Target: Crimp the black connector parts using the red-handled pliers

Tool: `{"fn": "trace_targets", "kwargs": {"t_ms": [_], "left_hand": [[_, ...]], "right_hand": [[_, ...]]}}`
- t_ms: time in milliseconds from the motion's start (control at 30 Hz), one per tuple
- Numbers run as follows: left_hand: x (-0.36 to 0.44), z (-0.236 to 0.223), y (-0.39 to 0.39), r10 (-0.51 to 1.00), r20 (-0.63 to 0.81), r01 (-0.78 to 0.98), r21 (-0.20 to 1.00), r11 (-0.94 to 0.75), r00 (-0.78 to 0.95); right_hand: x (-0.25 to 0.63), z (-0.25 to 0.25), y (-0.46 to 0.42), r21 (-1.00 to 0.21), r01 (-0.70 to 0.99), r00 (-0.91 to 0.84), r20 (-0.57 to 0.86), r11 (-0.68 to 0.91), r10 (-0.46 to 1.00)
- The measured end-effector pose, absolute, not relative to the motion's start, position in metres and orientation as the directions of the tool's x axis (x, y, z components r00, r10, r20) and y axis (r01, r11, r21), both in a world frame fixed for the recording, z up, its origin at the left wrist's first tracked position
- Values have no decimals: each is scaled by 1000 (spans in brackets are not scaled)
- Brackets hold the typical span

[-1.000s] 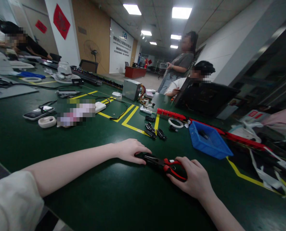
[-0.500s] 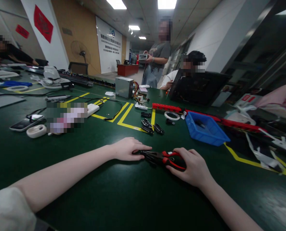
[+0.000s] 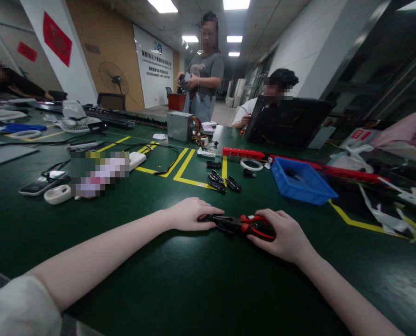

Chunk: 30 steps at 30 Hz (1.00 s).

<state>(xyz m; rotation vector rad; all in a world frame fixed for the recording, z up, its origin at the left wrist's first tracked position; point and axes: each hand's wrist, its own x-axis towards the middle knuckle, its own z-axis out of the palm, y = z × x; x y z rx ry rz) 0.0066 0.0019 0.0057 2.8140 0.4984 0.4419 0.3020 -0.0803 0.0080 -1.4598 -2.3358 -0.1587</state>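
Note:
My right hand (image 3: 285,233) is wrapped round the black-and-red handles of a pair of pliers (image 3: 253,227). The pliers' dark jaws point left, towards my left hand (image 3: 192,214). Between the thumb and fingers of that hand is a small black part (image 3: 208,218), partly covered by the fingers. Its far end lies at the jaws; I cannot tell whether they grip it. Both hands are low over the green table (image 3: 180,280). Several similar black pieces (image 3: 216,177) lie just beyond, by the yellow tape.
A blue bin (image 3: 302,186) with dark items stands at right, near a white ring (image 3: 251,164) and red strips (image 3: 243,153). Further back are a metal power supply box (image 3: 179,127) and a black monitor (image 3: 288,123). A phone-like device (image 3: 43,182) lies left. People are around the table.
The standing person behind the table has moved left. The view has shifted slightly, and both hands keep nearly the same hold on the pliers and the black part.

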Motion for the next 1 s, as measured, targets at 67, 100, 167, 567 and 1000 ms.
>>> {"fn": "trace_targets", "kwargs": {"t_ms": [67, 100, 167, 567, 1000], "left_hand": [[6, 5, 2, 371, 251, 293, 297, -909, 894], [6, 6, 2, 371, 252, 291, 302, -908, 894], [6, 6, 2, 367, 253, 284, 310, -907, 895], [6, 7, 3, 369, 242, 284, 325, -902, 897], [7, 6, 4, 366, 241, 283, 316, -905, 899]], "right_hand": [[302, 8, -80, -112, 886, -383, 372, 450, 846], [302, 8, -80, -119, 887, -378, 370, 447, 849], [302, 8, -80, -135, 886, -373, 362, 444, 854], [303, 8, -79, -151, 883, -379, 332, 445, 864], [306, 7, -79, -104, 879, -399, 377, 466, 836]]}}
